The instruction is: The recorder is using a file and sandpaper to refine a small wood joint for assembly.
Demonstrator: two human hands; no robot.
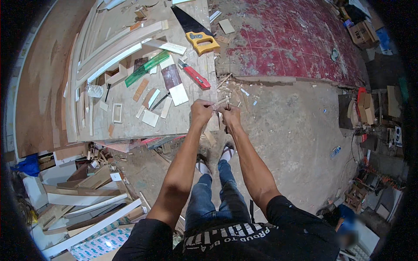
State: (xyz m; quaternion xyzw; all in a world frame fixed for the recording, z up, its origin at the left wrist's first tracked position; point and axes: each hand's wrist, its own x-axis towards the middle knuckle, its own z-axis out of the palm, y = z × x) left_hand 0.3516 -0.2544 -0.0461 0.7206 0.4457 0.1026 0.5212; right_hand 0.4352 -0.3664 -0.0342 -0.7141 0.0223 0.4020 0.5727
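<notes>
Left hand: the left hand (201, 108) is closed, fingertips pinching one end of a thin wooden sliver (220, 103) held in the air.
Right hand: the right hand (230, 115) is closed too, pinching the same sliver from the other side; the two hands almost touch.
Sliver: it sits between both hands, just off the near corner of the tabletop (130, 126), above the dirt floor (287, 130); its exact shape is too small to tell.
Step in hand: by the look of it, the small piece is being worked or checked between the fingers.
Next move calls for: a steady two-handed pinch, since the piece is slight and could slip.
Beyond the hands: a red utility knife (194, 75) lies just past the left hand, then a yellow-handled handsaw (195, 31) farther off.
To the left: a green ruler (146, 68) and scattered offcuts (150, 117) on the tabletop.
Below: loose wood chips (226, 85) lie by the table's edge.
</notes>
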